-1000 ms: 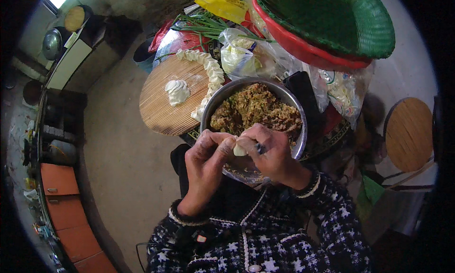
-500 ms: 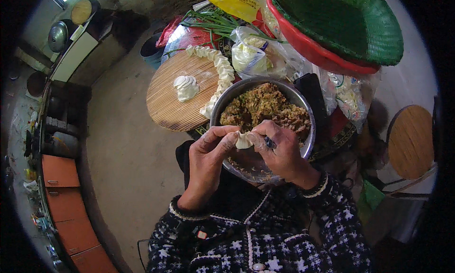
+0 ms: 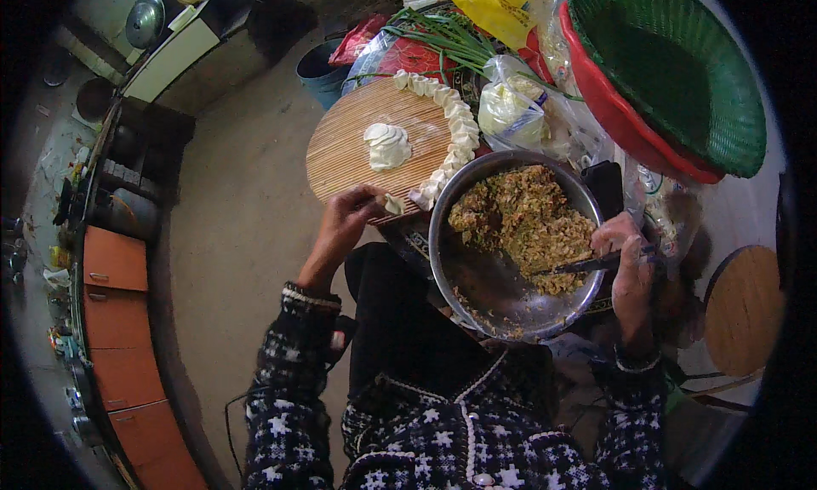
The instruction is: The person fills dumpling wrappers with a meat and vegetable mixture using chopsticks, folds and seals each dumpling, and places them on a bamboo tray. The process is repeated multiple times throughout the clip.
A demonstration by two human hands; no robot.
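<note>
At the near edge of a round slatted wooden board (image 3: pixel 340 162), my left hand (image 3: pixel 347 217) pinches a small white dumpling (image 3: pixel 393 205). Its fingers are closed on the dough. A curved row of folded dumplings (image 3: pixel 459 128) runs along the board's right side. Near the middle lies a stack of dough wrappers (image 3: pixel 387 146). My right hand (image 3: pixel 630 264) grips dark chopsticks (image 3: pixel 579 267) at the right rim of a metal bowl (image 3: pixel 502 307). Their tips reach into the minced filling (image 3: pixel 528 222), which is heaped toward the bowl's far side.
Beyond the board are green onions (image 3: pixel 451 40), a bagged cabbage (image 3: pixel 511 111) and a blue bucket (image 3: pixel 317 71). Green and red baskets (image 3: pixel 723 107) stand at the far right. A round wooden stool top (image 3: pixel 742 311) is to the right, orange cabinets (image 3: pixel 115 311) to the left.
My hands have parted from over the bowl. The left carried the dumpling left to the board's edge; the right moved right to the bowl's rim, its chopsticks now in the filling. The view has shifted.
</note>
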